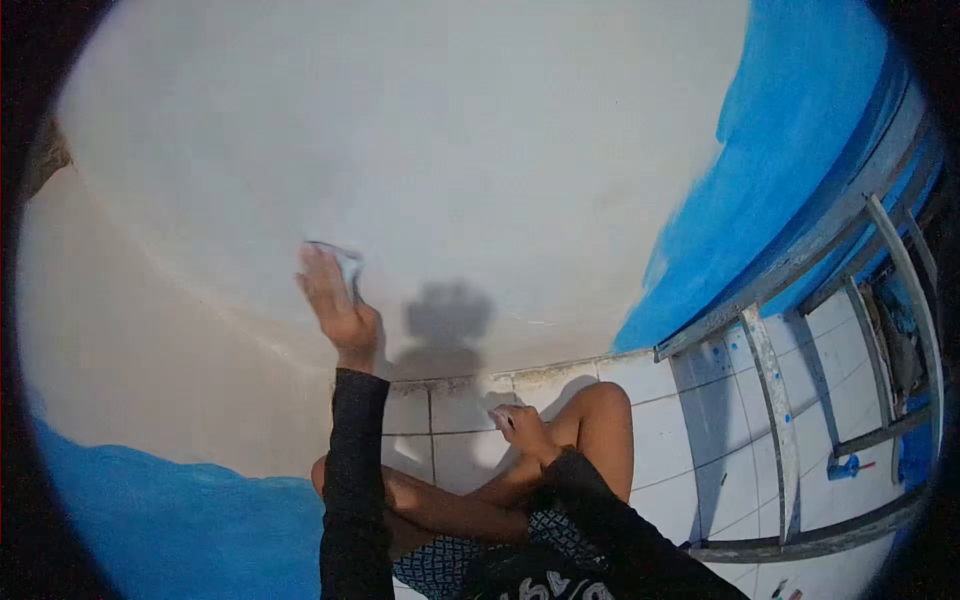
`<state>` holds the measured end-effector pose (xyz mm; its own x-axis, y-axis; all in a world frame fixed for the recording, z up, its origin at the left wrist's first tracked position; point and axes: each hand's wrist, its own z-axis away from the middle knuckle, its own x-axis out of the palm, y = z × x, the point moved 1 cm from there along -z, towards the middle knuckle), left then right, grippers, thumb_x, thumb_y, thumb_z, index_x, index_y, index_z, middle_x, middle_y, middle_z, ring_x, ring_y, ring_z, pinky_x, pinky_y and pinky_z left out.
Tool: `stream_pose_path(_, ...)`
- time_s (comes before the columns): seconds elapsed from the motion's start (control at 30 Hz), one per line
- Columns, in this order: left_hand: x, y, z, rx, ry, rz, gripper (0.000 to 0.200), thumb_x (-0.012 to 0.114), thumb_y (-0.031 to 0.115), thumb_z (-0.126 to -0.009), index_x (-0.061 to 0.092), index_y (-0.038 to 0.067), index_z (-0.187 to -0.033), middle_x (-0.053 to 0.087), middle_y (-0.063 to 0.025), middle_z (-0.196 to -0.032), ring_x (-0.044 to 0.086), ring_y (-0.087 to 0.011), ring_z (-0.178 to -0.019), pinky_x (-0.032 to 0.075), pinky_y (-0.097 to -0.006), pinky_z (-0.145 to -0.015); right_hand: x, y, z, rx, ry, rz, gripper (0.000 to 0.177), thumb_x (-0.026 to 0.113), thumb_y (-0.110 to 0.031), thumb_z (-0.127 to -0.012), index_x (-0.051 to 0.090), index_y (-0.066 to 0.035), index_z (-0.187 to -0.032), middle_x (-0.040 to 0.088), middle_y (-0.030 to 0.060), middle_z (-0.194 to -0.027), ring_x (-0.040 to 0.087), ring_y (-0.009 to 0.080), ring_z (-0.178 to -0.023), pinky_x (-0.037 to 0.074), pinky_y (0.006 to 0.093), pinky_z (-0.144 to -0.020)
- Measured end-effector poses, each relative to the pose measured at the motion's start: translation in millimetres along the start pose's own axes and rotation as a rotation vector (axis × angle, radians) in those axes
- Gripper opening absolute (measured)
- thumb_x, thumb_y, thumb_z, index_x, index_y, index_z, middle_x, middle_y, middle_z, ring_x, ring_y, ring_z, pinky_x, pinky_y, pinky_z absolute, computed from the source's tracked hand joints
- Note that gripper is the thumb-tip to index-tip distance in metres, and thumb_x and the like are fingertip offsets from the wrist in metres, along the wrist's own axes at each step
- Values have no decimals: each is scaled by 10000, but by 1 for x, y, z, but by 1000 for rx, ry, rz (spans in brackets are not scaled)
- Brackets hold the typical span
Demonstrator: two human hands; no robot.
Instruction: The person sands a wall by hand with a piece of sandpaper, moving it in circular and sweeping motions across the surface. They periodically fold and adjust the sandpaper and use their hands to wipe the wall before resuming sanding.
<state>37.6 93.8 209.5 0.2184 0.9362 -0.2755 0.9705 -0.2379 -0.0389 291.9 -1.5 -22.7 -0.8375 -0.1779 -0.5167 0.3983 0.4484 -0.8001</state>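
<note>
My left hand (338,300) lies against the pale wall (560,150) with its fingers stretched upward. Under the palm it presses a thin, dark-edged sheet of sandpaper (350,268), partly hidden by the fingers and slightly blurred. Lower down, my right hand (527,430) rests by my bent knee, above the white floor tiles. Its fingers are curled together, and something pale shows at the fingertips; I cannot make out whether it is an object.
Blue paint (800,110) covers the wall at the right, and another blue area (180,510) lies at lower left. A paint-spotted ladder (775,420) lies on the tiled floor (640,460) at the right. A small blue item (848,467) sits among its rungs.
</note>
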Motion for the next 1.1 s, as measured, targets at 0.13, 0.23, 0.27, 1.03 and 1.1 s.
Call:
stream_pose_path(0.13, 4, -5, 6, 121, -101, -29, 438, 485, 89, -969, 493, 39, -1404, 492, -192, -1445, 448, -352, -1369, 310, -540, -1151, -2, -7, -1, 30, -30, -39, 191, 612, -135, -916, 689, -30, -1057, 689, 211, -909, 676, 394, -823, 542, 429, -732)
stream_pose_path(0.23, 11, -9, 11, 222, -370, 281, 425, 500, 101, -969, 514, 68, -1393, 532, -167, -1415, 499, -339, -1327, 352, -521, -1136, 7, -2, -1, -22, 3, 21, 237, 636, -140, -902, 679, -34, -1110, 696, 203, -999, 685, 389, -887, 555, 413, -786)
stream_pose_path(0.27, 9, -11, 9, 282, -350, 231, 434, 507, 79, -959, 519, 81, -1393, 530, -160, -1422, 493, -340, -1333, 366, -515, -1130, 8, 4, 2, 16, -18, 72, 268, 647, -141, -895, 670, -32, -1138, 697, 197, -1050, 688, 385, -913, 559, 408, -814)
stream_pose_path(1.03, 0, 15, 1, 128, -109, 65, 434, 530, 13, -908, 568, 16, -1341, 521, -203, -1422, 453, -337, -1372, 313, -525, -1154, -54, -74, -149, -186, 383, 727, 647, 568, -520, -923, 403, -263, -1493, 335, 235, -1505, 296, 550, -1359, 216, 784, -1020)
stream_pose_path(1.1, 1, 22, 8, 252, -409, 112, 436, 500, 6, -916, 566, 27, -1346, 529, -184, -1422, 455, -320, -1374, 266, -520, -1177, -51, -67, -146, -191, 386, 726, 642, 568, -522, -923, 412, -259, -1488, 327, 228, -1516, 294, 540, -1366, 216, 778, -1026)
